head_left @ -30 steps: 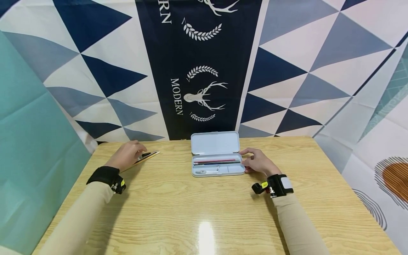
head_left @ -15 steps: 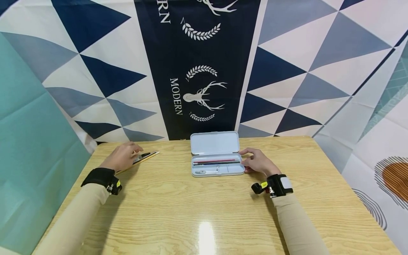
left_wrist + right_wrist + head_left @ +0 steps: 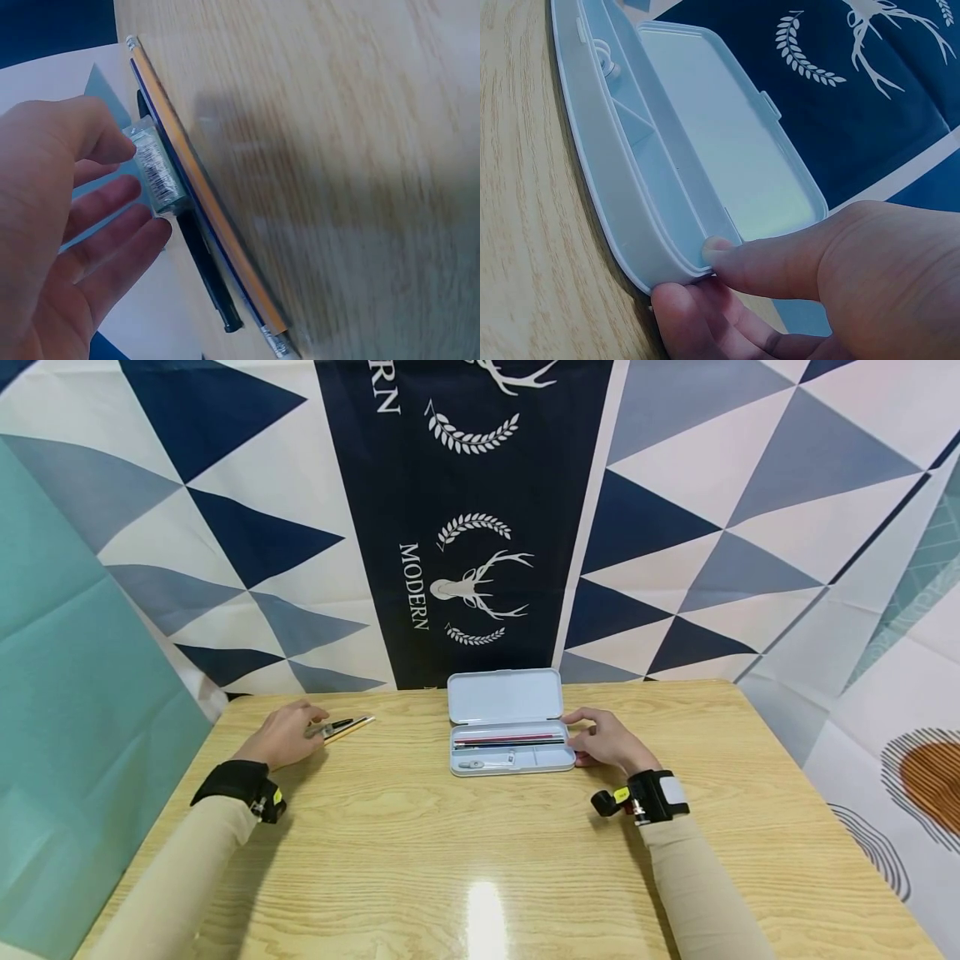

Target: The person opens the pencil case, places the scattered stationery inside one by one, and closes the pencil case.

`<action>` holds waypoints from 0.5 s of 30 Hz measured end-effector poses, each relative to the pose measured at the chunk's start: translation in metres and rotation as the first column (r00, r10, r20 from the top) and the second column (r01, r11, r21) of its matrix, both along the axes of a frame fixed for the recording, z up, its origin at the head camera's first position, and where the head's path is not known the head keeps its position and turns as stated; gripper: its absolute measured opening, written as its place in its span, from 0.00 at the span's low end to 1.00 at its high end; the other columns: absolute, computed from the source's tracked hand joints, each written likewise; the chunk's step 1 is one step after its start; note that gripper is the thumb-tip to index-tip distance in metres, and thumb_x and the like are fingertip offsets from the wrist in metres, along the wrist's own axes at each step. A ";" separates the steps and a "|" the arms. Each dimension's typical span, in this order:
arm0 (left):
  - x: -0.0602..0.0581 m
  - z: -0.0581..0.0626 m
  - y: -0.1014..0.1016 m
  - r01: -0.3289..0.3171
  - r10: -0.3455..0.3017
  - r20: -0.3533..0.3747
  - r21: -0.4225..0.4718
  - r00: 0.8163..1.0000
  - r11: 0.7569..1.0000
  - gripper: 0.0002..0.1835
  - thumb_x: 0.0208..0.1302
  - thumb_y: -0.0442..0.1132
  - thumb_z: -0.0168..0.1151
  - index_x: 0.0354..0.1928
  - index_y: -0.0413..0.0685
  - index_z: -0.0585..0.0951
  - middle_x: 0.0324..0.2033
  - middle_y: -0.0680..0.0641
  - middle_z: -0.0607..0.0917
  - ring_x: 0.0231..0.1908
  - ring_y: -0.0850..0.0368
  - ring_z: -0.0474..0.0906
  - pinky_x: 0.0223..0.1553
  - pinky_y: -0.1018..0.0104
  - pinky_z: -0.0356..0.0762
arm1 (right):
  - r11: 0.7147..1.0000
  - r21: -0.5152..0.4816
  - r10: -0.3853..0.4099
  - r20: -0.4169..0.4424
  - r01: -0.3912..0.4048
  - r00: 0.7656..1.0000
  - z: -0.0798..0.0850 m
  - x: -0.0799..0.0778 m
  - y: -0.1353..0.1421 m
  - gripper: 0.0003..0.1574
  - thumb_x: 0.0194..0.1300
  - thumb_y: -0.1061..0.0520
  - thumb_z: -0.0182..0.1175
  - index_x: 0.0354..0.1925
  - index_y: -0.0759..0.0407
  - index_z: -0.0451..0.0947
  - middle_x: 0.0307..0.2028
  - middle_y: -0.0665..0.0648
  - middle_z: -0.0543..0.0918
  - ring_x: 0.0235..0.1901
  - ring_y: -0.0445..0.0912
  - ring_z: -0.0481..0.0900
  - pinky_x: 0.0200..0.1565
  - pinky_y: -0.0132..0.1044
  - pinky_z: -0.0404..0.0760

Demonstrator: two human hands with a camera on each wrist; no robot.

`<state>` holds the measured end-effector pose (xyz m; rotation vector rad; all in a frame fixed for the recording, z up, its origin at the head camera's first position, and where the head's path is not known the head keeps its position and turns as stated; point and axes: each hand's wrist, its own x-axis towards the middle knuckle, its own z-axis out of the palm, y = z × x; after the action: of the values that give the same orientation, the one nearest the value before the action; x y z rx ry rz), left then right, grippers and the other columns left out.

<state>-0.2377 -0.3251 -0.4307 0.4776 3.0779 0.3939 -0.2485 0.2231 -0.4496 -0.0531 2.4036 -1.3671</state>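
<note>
My left hand is at the table's back left, its fingertips at the two ends of a small wrapped eraser with a barcode. The eraser overlaps a black pen. Beside the pen lie a yellow pencil and a dark blue pencil, side by side. A light blue pencil case stands open at the back middle. My right hand pinches its right end, with the thumb over the rim and fingers against the outside wall. Inside are several pencils and a compass.
The wooden table spreads between my forearms. A patterned cloth hangs right behind its back edge, close to the raised lid. Teal cloth borders the left side.
My left hand has drawn back a little to the left and its fingers have moved to the eraser, which shows more now. My right hand and the pencil case stay put.
</note>
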 end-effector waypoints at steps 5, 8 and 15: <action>-0.002 -0.006 -0.001 0.013 -0.013 -0.012 -0.014 1.000 1.000 0.17 0.73 0.30 0.67 0.60 0.29 0.88 0.51 0.32 0.89 0.49 0.36 0.87 0.53 0.39 0.87 | 1.000 -0.003 -0.003 -0.002 0.003 1.000 0.001 0.001 -0.001 0.33 0.81 0.65 0.62 0.79 0.66 0.73 0.35 0.56 0.80 0.31 0.42 0.83 0.35 0.30 0.87; -0.003 -0.009 -0.001 0.015 -0.016 -0.020 -0.019 1.000 1.000 0.14 0.72 0.28 0.69 0.57 0.31 0.89 0.49 0.33 0.90 0.49 0.36 0.88 0.54 0.39 0.88 | 1.000 -0.003 -0.003 -0.002 0.003 1.000 0.001 0.001 -0.001 0.32 0.81 0.65 0.62 0.79 0.66 0.73 0.35 0.56 0.80 0.30 0.42 0.83 0.35 0.30 0.86; -0.002 -0.008 0.004 -0.010 0.010 -0.005 -0.019 1.000 1.000 0.13 0.70 0.25 0.70 0.55 0.32 0.90 0.47 0.33 0.90 0.50 0.34 0.88 0.55 0.38 0.88 | 1.000 0.002 -0.004 -0.005 0.004 1.000 0.001 0.001 0.000 0.32 0.81 0.65 0.62 0.78 0.65 0.73 0.35 0.56 0.79 0.30 0.42 0.83 0.34 0.29 0.86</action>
<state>-0.2395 -0.3214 -0.4388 0.4631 3.0872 0.3640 -0.2471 0.2227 -0.4489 -0.0516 2.4101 -1.3684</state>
